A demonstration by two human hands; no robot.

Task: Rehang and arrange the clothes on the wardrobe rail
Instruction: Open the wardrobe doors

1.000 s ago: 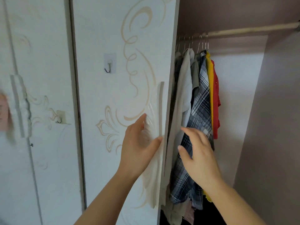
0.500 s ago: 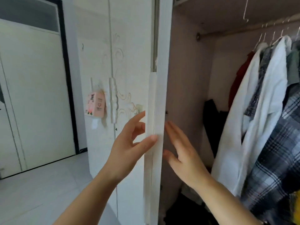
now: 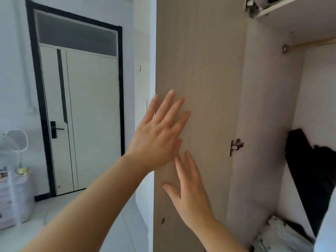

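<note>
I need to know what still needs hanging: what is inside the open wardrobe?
Inside the wardrobe, a black garment hangs at right, pale crumpled clothes lie at the bottom, and the rail looks bare. The frame cuts off the rest.

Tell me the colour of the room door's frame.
Black; the room door's frame shows clearly in the head view.

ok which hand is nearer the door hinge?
Right. The right hand lies flat on the open wardrobe door, below-left of the hinge. The left hand is farther left.
</note>
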